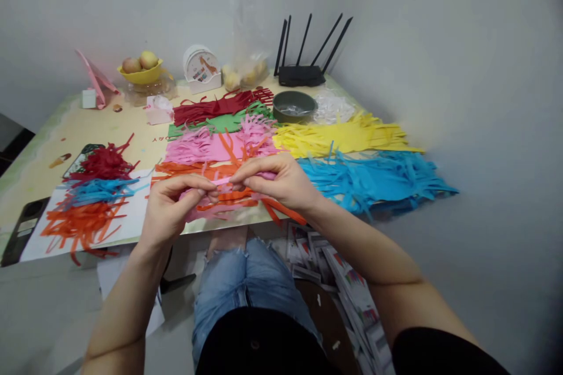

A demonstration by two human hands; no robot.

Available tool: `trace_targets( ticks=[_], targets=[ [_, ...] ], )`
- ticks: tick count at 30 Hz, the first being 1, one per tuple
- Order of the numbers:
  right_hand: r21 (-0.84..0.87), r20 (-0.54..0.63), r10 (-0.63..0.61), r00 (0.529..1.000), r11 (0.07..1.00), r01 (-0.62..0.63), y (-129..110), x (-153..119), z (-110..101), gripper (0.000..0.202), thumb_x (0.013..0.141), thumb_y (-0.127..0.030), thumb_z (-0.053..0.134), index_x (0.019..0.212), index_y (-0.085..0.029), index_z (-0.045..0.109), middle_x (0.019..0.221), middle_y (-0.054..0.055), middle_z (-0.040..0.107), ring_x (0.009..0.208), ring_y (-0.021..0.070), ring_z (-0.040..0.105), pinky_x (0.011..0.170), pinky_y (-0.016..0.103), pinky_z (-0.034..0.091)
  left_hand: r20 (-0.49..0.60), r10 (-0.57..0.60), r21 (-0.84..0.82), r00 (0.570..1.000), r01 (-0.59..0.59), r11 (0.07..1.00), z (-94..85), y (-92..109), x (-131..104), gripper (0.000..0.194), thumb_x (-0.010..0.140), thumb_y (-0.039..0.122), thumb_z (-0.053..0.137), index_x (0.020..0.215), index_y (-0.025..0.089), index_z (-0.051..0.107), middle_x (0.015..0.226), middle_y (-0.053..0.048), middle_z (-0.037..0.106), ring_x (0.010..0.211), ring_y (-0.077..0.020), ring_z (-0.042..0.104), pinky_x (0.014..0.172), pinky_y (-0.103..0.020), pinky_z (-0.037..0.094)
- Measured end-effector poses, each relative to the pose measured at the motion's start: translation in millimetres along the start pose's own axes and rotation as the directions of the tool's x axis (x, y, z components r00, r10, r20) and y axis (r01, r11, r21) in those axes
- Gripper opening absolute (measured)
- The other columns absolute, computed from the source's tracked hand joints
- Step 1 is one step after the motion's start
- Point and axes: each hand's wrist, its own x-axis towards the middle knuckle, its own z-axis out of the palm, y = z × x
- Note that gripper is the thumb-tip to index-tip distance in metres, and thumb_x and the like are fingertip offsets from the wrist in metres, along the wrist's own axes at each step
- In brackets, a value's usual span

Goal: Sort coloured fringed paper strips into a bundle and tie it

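Observation:
Between my two hands a thin pink strip [222,181] is stretched level above the table's front edge. My left hand [173,205] pinches one end between thumb and fingers. The other end is pinched by my right hand [277,179], with some pink showing behind its fingers. Under and behind the hands lie orange fringed strips [176,170]. Beyond them are bundles of pink strips [224,146], green strips [231,122] and dark red strips [211,108]. To the right spread yellow strips [347,136] and blue strips [378,179].
Smaller red, blue and orange piles [88,217] lie on white paper at left, near a phone [30,220]. Along the back stand a yellow fruit bowl [143,75], a giraffe-print holder [202,70], a green bowl [294,106] and a black router [301,75]. Packets [347,281] lie below the table.

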Motion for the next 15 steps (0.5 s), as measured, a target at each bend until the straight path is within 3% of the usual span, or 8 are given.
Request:
trace_targets(
  ticks=[3, 5, 9, 12, 15],
  targets=[
    [-0.083, -0.043, -0.038, 0.998, 0.996, 0.034, 1, -2, 3, 0.023, 0.081, -0.009, 0.060, 0.089, -0.016, 0.080, 0.086, 0.003, 0.080, 0.076, 0.0110, 0.075, 0.070, 0.020, 0.060, -0.013, 0.072, 0.090, 0.997, -0.071, 0.993, -1.0, -2, -3, 0.011, 0.084, 0.018, 0.069, 0.082, 0.021, 0.080, 0.075, -0.003, 0.076, 0.067, -0.0150, 0.071, 0.068, -0.025, 0.058],
    [-0.207, -0.025, -0.126, 0.992, 0.971, 0.118, 0, -3, 3, 0.027, 0.079, -0.005, 0.056, 0.088, -0.016, 0.080, 0.087, 0.003, 0.080, 0.077, 0.0106, 0.074, 0.071, 0.020, 0.059, 0.040, 0.096, 0.218, 0.995, -0.103, 0.970, -3.6, 0, -4, 0.011, 0.087, 0.021, 0.066, 0.085, 0.019, 0.077, 0.078, -0.004, 0.075, 0.072, -0.0156, 0.071, 0.071, -0.026, 0.057],
    [-0.454, 0.123, -0.332, 0.935, 0.819, 0.351, -1, -4, 2, 0.032, 0.080, -0.001, 0.053, 0.091, -0.017, 0.079, 0.089, 0.003, 0.080, 0.082, 0.0112, 0.074, 0.077, 0.022, 0.059, 0.205, 0.144, 0.558, 0.968, -0.237, 0.795, -8.0, 12, 1, 0.009, 0.088, 0.022, 0.065, 0.089, 0.018, 0.073, 0.085, -0.003, 0.076, 0.076, -0.0154, 0.069, 0.077, -0.028, 0.054],
    [-0.526, 0.198, -0.409, 0.891, 0.722, 0.449, 1, -4, 2, 0.030, 0.085, -0.003, 0.052, 0.095, -0.017, 0.077, 0.089, 0.004, 0.079, 0.083, 0.0123, 0.074, 0.079, 0.026, 0.059, 0.352, 0.178, 0.625, 0.919, -0.373, 0.685, -8.5, 18, 7, 0.013, 0.091, 0.024, 0.064, 0.097, 0.020, 0.074, 0.088, -0.002, 0.077, 0.076, -0.0148, 0.068, 0.081, -0.029, 0.052],
    [-0.555, 0.240, -0.438, 0.866, 0.670, 0.493, 3, -7, 1, 0.026, 0.087, -0.005, 0.053, 0.095, -0.016, 0.076, 0.090, 0.005, 0.079, 0.085, 0.0133, 0.073, 0.080, 0.027, 0.059, 0.418, 0.187, 0.653, 0.889, -0.437, 0.619, -8.9, 18, 11, 0.014, 0.094, 0.027, 0.061, 0.093, 0.020, 0.074, 0.081, -0.002, 0.075, 0.074, -0.0153, 0.067, 0.072, -0.028, 0.051]
  ],
)
